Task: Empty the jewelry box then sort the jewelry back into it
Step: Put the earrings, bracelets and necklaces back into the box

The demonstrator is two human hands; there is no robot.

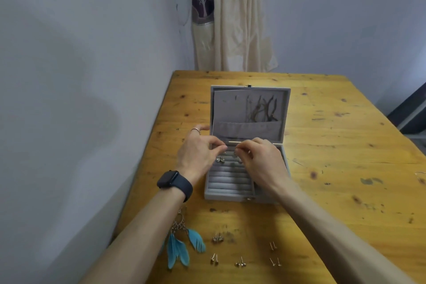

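Yellow wooden worktop [322,145] holds an open grey velvet jewelry box [287,110]. Fingers of the left hand [198,152] and right hand [262,159] pinch tiny shiny stud earrings [220,158] over its far soft rolls [228,180]. Push each pin gently down between two rolls.

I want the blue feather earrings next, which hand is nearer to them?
Left. The left hand is over the left side of the box, beyond the feather earrings; the right hand is farther right.
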